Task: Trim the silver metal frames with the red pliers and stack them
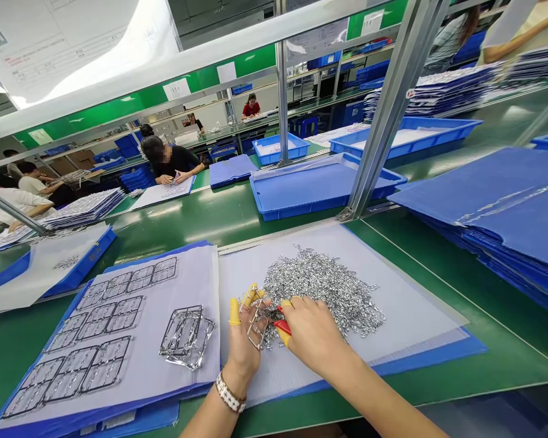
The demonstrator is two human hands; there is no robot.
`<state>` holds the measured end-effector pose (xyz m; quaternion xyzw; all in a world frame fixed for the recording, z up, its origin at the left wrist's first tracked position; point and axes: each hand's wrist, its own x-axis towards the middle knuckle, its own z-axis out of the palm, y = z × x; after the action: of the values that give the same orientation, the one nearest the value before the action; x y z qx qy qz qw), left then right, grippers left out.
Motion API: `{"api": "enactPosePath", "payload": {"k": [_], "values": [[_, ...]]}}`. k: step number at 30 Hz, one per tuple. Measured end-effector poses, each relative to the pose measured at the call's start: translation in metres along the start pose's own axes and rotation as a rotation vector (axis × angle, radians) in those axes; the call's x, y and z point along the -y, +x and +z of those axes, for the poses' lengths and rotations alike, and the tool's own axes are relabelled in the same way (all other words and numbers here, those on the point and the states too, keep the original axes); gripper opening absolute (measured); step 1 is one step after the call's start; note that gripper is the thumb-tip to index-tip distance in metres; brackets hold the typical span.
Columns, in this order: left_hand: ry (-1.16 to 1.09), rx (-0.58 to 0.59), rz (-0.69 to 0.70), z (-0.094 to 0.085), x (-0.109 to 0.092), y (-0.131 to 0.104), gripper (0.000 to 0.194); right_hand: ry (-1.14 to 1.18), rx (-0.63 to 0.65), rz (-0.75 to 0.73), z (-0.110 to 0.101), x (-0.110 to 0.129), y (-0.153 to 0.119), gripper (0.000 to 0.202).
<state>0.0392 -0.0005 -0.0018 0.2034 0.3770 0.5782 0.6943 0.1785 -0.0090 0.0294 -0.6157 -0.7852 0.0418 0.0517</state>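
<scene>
**Small parts, sharp tool, crowded sheet**

Green conveyor tabletop (438,267) is stretching through a busy assembly hall, where other people are sitting at further stations with blue trays (319,188) and stacked sheets. On the near white sheet (415,304) a heap of tiny silver metal pieces (324,289) is lying loose, touching the person's fingers.

The left hand (244,337), wearing yellow finger cots and a beaded bracelet, is curling around a thin metal frame (256,322), pinching it between thumb and fingers. The right hand (313,334) is closing on a red-handled cutter (282,327), whose tip is hidden where the two hands are meeting; how far its blades are standing apart cannot be told.

Risks, as a judgement: the tool is working just beside cot-covered fingertips, so a slip could be nicking a cot or a finger. The thin frame could be bending under too firm a pinch. The right wrist is resting at the edge of the heap, and a sweep could be scattering pieces off the sheet onto the tabletop. A loose bundle of frames (187,337) is lying near the left wrist on the neighbouring sheet, beside flat rows of filled frames (95,340), and could be getting snagged or tangled.
</scene>
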Motion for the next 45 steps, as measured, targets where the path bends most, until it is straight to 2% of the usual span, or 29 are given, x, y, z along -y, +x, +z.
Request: {"api": "enactPosePath", "payload": {"k": [15,19,24,29,45], "values": [[-0.029,-0.019,0.005,-0.002,-0.003,0.002,0.057,0.016,0.037,0.019,-0.004,0.0,0.002,0.014],[-0.067,-0.031,-0.004,-0.002,-0.006,0.004,0.055,0.012,-0.012,0.035,-0.004,-0.002,-0.005,0.019],[-0.095,-0.034,-0.001,0.005,-0.007,0.002,0.055,0.041,-0.028,-0.034,-0.003,0.008,-0.017,0.024],[-0.08,-0.023,0.007,0.009,-0.008,-0.001,0.057,0.079,-0.04,-0.028,0.003,0.016,-0.016,0.031],[0.006,-0.034,0.087,-0.002,0.003,0.005,0.057,0.04,0.028,-0.029,-0.003,0.02,-0.012,0.012]]}}
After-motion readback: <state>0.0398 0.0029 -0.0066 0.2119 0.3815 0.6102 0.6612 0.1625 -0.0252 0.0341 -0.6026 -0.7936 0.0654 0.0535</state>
